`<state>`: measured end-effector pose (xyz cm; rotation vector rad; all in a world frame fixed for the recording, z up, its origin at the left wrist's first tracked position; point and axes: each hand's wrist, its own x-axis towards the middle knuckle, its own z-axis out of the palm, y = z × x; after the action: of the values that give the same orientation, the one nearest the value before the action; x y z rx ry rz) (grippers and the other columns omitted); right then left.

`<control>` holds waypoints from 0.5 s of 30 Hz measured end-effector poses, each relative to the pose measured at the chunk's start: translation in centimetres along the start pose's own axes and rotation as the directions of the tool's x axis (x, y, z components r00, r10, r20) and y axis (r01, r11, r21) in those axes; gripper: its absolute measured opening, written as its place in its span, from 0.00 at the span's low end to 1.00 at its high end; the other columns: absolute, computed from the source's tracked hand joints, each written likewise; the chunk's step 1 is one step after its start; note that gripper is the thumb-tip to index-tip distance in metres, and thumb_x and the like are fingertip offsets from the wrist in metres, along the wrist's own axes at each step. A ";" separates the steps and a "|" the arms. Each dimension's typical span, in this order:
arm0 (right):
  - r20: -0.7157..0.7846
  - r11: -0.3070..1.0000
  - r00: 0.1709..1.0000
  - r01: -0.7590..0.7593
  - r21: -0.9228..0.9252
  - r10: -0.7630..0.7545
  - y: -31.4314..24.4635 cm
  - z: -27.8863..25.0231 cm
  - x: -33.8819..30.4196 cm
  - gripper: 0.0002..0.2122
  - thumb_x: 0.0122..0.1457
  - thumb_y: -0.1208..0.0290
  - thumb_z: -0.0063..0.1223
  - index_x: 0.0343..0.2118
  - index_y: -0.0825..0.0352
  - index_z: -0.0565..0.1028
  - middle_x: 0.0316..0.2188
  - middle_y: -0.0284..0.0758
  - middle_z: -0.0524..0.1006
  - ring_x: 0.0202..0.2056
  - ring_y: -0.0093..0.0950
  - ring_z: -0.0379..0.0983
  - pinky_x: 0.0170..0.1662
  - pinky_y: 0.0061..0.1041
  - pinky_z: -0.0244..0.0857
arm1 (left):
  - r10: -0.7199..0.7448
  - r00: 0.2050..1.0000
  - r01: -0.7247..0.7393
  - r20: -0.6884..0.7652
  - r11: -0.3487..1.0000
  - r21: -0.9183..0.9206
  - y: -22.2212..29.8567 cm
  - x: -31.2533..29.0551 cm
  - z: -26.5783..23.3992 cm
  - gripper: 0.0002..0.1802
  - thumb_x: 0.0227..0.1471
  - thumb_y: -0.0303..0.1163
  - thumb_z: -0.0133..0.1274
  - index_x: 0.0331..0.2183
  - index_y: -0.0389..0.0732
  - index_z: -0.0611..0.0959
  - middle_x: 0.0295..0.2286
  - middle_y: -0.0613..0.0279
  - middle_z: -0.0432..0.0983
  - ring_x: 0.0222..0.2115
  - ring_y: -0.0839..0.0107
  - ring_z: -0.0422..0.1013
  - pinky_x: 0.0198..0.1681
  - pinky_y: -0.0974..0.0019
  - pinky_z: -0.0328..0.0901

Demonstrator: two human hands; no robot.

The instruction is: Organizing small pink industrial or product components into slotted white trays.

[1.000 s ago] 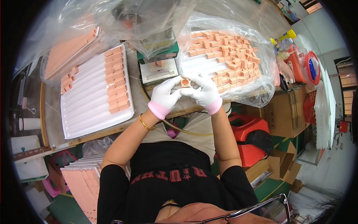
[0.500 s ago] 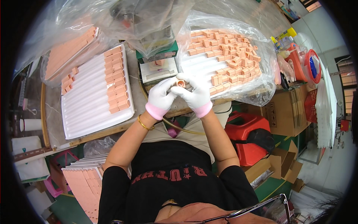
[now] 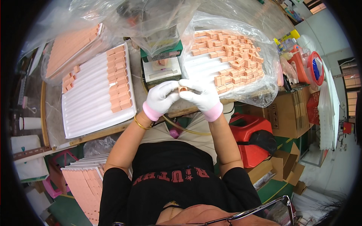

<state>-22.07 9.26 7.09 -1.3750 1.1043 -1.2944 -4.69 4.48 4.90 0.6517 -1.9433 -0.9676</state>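
A small salmon-pink block with a round opening [image 3: 183, 89] is pinched between the fingertips of both hands, in front of the bench edge. My left hand [image 3: 161, 98], in a white glove with a pink cuff, grips its left side. My right hand [image 3: 203, 97], gloved the same way, closes on its right side with thumb and fingers. Beyond the right hand, a white ridged tray [image 3: 205, 64] carries many similar blocks, some in rows, others loosely heaped. Left of the hands lies another ridged tray [image 3: 87, 101], with blocks along its right side and a few at its upper left.
A green-topped box [image 3: 162, 53] and a small white-topped block stand behind the hands under clear plastic sheeting [image 3: 151, 19]. A plastic-wrapped stack of trays [image 3: 69, 52] lies far left. A red container [image 3: 250, 133] and cardboard boxes [image 3: 288, 113] stand to the right.
Both hands have come slightly nearer my body with the block and spread a little apart at the wrists. The block's opening appears tilted differently.
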 end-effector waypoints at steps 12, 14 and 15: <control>0.106 0.903 0.971 -0.240 0.356 0.216 0.1 -1.1 0.0 0.12 0.47 0.75 0.61 0.36 0.70 0.77 0.28 0.30 0.76 0.29 0.17 0.69 0.33 0.17 0.62 | 0.072 0.991 -0.074 0.114 0.997 0.014 1.1 0.4 -0.6 0.16 0.42 0.26 0.59 0.38 0.36 0.79 0.33 0.53 0.76 0.32 0.61 0.73 0.36 0.68 0.67; 0.102 0.881 0.965 -0.261 0.394 0.240 -0.1 -1.1 -0.1 0.10 0.49 0.75 0.59 0.35 0.70 0.77 0.26 0.30 0.76 0.29 0.17 0.69 0.33 0.17 0.62 | 0.074 0.990 -0.077 0.123 0.997 0.018 1.3 0.5 -0.5 0.16 0.42 0.26 0.59 0.38 0.36 0.79 0.33 0.54 0.76 0.32 0.61 0.73 0.36 0.68 0.67; 0.100 0.881 0.965 -0.261 0.395 0.241 -0.2 -1.1 -0.1 0.10 0.49 0.75 0.59 0.35 0.70 0.77 0.26 0.30 0.76 0.29 0.17 0.69 0.33 0.17 0.62 | 0.065 0.990 -0.067 0.127 0.998 0.012 1.4 0.6 -0.4 0.15 0.43 0.26 0.58 0.37 0.36 0.79 0.33 0.55 0.76 0.31 0.62 0.73 0.37 0.68 0.66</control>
<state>-23.18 9.33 7.29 -0.9147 0.8832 -1.2082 -4.70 4.65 6.43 0.5429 -2.0732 -0.9731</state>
